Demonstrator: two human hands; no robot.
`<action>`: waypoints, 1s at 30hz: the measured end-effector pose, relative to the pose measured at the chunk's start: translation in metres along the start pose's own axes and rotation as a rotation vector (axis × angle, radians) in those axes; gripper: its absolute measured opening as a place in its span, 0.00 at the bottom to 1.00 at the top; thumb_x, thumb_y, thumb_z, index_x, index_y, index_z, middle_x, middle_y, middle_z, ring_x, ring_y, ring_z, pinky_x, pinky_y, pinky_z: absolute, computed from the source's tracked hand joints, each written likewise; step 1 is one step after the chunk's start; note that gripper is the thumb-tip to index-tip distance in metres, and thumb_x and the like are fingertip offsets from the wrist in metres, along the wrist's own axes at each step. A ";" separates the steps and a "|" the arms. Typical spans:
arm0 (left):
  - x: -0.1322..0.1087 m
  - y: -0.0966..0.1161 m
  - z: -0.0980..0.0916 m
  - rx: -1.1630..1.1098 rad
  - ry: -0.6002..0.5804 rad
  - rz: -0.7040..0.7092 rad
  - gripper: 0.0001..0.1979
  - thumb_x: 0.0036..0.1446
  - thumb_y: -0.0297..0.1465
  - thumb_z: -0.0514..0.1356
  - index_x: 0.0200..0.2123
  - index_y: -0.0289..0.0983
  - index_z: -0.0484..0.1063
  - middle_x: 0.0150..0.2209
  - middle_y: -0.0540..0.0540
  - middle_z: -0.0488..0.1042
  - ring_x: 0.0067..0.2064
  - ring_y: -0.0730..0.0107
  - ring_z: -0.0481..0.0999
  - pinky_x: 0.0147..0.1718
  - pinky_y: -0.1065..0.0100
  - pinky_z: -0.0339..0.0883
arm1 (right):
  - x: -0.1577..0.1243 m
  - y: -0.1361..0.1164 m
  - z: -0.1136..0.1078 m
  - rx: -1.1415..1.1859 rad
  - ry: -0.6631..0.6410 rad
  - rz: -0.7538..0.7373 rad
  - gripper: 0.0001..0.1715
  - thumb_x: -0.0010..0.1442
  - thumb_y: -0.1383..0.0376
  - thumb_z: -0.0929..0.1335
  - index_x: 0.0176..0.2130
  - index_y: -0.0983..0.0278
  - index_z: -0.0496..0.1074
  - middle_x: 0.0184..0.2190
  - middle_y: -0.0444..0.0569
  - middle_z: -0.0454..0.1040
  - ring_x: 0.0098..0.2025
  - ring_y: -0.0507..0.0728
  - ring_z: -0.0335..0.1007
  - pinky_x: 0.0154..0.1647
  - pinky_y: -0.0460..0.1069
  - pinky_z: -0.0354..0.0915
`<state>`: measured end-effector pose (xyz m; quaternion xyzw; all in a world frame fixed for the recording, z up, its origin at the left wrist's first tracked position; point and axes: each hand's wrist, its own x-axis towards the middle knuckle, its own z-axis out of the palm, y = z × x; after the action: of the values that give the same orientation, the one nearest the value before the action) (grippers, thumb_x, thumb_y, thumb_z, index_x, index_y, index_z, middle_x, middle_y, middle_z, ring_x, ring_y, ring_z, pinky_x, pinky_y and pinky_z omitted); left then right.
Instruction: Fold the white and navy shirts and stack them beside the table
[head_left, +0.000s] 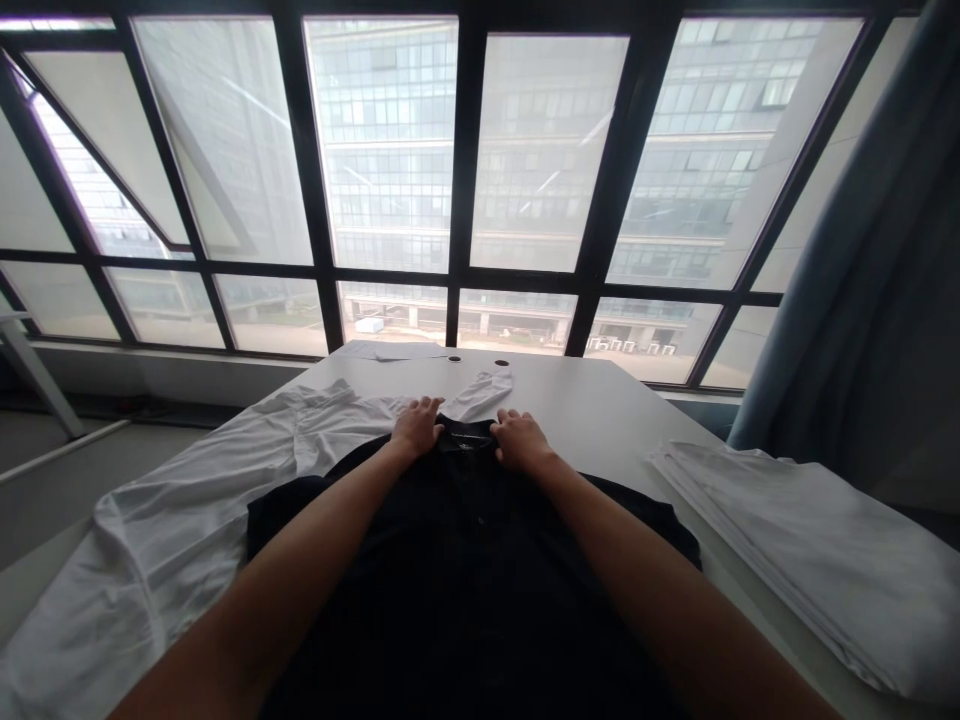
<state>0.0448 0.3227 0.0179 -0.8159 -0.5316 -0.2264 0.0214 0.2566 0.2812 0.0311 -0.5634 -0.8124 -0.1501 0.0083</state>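
Observation:
A black short-sleeved shirt (pixel 465 590) lies spread on the white table, its collar end away from me. My left hand (pixel 418 428) is closed on the left side of the neckline, the fingers curled over the edge. At the right side of the same neckline, my right hand (pixel 519 440) is also closed on the fabric. Between the hands shows the inside of the collar, with small light printing on it. Both forearms stretch across the shirt and hide part of its sleeves and front.
A crumpled white garment (pixel 202 530) spreads along the table's left side, partly under the shirt. Folded white cloth (pixel 817 550) lies at the right. The white table (pixel 592 410) has two round holes at its far edge. Beyond stand windows, with a blue-grey curtain (pixel 832 230) at right.

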 end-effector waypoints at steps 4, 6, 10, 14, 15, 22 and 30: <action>-0.010 0.016 0.007 0.053 -0.178 0.303 0.17 0.59 0.24 0.56 0.49 0.41 0.73 0.51 0.42 0.74 0.55 0.55 0.69 0.55 0.55 0.60 | -0.004 -0.019 0.018 0.138 0.048 -0.137 0.21 0.53 0.67 0.68 0.47 0.63 0.76 0.51 0.58 0.71 0.53 0.66 0.63 0.53 0.56 0.56; -0.014 0.024 0.009 0.059 -0.263 0.380 0.14 0.57 0.24 0.57 0.45 0.40 0.76 0.47 0.42 0.76 0.53 0.54 0.70 0.54 0.56 0.61 | -0.005 -0.025 0.025 0.196 0.039 -0.147 0.21 0.53 0.68 0.68 0.48 0.64 0.75 0.48 0.56 0.74 0.52 0.65 0.63 0.53 0.56 0.55; -0.014 0.028 0.016 0.089 -0.303 0.327 0.09 0.54 0.25 0.62 0.40 0.36 0.78 0.43 0.39 0.77 0.50 0.50 0.73 0.51 0.55 0.64 | -0.006 -0.029 0.039 0.205 0.082 -0.076 0.18 0.56 0.69 0.65 0.46 0.66 0.75 0.45 0.58 0.75 0.50 0.64 0.64 0.55 0.56 0.53; -0.007 0.025 0.024 0.051 -0.289 0.247 0.08 0.54 0.28 0.62 0.38 0.39 0.79 0.45 0.41 0.76 0.47 0.53 0.74 0.47 0.60 0.67 | -0.009 -0.022 0.043 0.159 0.189 -0.037 0.14 0.58 0.70 0.64 0.42 0.67 0.76 0.42 0.58 0.75 0.51 0.64 0.63 0.61 0.58 0.45; -0.005 0.026 0.025 0.022 -0.270 0.218 0.08 0.55 0.28 0.61 0.38 0.40 0.79 0.45 0.41 0.76 0.47 0.54 0.75 0.46 0.61 0.68 | -0.010 -0.021 0.043 0.156 0.204 -0.050 0.14 0.58 0.71 0.63 0.41 0.67 0.76 0.42 0.57 0.75 0.50 0.63 0.63 0.61 0.58 0.45; -0.006 0.029 0.043 -0.316 -0.071 0.069 0.07 0.55 0.28 0.60 0.36 0.39 0.78 0.38 0.45 0.80 0.42 0.60 0.78 0.44 0.64 0.69 | -0.015 -0.030 0.043 0.309 0.275 -0.041 0.15 0.65 0.66 0.62 0.44 0.64 0.76 0.42 0.54 0.75 0.49 0.61 0.64 0.54 0.54 0.53; -0.023 0.015 0.072 -0.658 0.021 -0.004 0.05 0.52 0.29 0.62 0.34 0.36 0.74 0.34 0.47 0.79 0.35 0.66 0.78 0.36 0.68 0.71 | -0.020 -0.036 0.067 0.518 0.364 0.117 0.09 0.62 0.67 0.64 0.40 0.63 0.74 0.41 0.51 0.77 0.46 0.58 0.68 0.53 0.52 0.55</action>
<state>0.0751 0.3167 -0.0528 -0.7756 -0.4314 -0.3943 -0.2385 0.2411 0.2681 -0.0448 -0.5523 -0.7749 -0.0359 0.3053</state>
